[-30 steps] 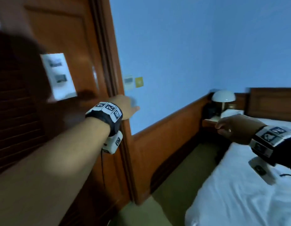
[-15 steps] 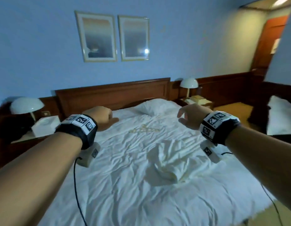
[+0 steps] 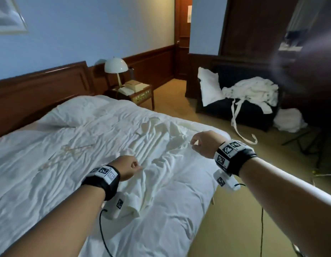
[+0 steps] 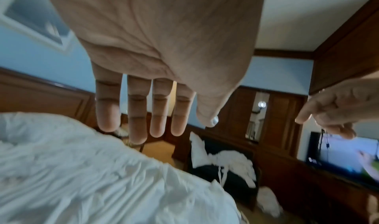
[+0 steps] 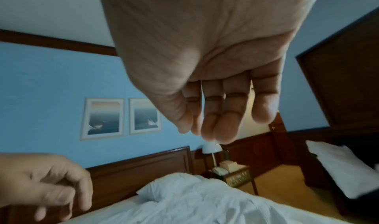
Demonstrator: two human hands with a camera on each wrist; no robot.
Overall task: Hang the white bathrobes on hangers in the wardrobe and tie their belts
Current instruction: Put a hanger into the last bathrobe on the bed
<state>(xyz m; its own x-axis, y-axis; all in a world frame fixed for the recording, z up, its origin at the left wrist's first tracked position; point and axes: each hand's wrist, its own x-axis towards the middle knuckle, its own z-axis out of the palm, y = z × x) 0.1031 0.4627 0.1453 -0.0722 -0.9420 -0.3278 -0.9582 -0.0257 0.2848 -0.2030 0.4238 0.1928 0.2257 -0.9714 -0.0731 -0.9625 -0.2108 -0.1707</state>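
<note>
Bathrobe [image 3: 253,91] heaped shapelessly on dark armchair [image 3: 244,112], belt [image 3: 237,115] trailing floorward; left hand [image 3: 126,166], right hand [image 3: 205,143] loose, holding nothing.

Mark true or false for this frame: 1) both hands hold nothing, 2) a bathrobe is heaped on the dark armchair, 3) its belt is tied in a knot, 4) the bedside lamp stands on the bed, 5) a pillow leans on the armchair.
1) True: left hand and right hand hover over the bed, gripping nothing.
2) True: the bathrobe lies crumpled on the armchair.
3) False: the belt trails loose to the floor.
4) False: the lamp stands on the nightstand.
5) True: the pillow is propped there.
</note>
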